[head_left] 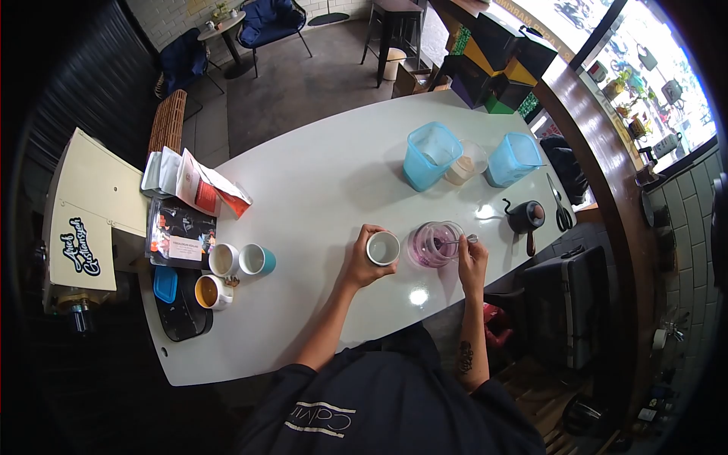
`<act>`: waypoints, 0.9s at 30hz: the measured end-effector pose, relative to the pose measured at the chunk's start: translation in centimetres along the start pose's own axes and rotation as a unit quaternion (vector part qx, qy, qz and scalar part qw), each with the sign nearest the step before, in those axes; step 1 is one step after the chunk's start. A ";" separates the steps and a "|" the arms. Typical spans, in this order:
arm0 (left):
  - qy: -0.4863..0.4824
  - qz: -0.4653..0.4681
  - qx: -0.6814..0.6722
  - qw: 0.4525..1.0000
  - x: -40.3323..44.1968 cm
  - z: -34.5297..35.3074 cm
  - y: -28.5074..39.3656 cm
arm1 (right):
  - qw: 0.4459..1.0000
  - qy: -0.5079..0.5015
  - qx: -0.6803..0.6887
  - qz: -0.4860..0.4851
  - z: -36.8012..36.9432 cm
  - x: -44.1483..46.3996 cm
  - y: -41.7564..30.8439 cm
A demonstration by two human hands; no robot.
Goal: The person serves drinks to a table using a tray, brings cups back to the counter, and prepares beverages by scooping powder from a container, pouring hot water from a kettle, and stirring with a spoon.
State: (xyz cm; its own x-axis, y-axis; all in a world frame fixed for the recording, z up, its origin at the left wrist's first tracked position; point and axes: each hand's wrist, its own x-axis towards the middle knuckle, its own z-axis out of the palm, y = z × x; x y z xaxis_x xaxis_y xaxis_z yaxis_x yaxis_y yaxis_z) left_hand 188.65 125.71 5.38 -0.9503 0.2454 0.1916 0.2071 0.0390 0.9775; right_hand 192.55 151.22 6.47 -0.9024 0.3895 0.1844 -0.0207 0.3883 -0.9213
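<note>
My left hand [360, 264] is wrapped round a small cup [383, 249] with a pale inside, held upright above the white table [318, 189]. To its right stands a clear glass jug [427, 254] with pinkish-purple liquid in it. My right hand [473, 265] is closed on a thin metal spoon [455, 242] that reaches over the jug's rim into the liquid. Whether any fingers also touch the jug's side, I cannot tell. The cup and the jug are close together but apart.
Two blue plastic tubs [431, 155] and a clear container stand at the back right. A black gooseneck kettle [525, 218] and scissors [560, 203] lie near the right edge. On the left are cups [258, 260], a mug [213, 292], paper bags [199, 182] and a cream machine [95, 216].
</note>
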 end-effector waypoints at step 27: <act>-0.007 0.004 -0.013 1.000 0.0 0.0 0.5 | 1.000 -0.021 -0.003 -0.001 0.5 0.3 -1.0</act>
State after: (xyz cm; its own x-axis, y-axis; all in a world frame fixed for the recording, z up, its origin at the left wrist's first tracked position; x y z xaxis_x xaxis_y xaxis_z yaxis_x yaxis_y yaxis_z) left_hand 188.72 125.78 5.89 -0.9451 0.2596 0.1983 0.2085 0.0122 0.9779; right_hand 192.12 150.56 7.26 -0.9192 0.3541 0.1720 -0.0199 0.3947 -0.9186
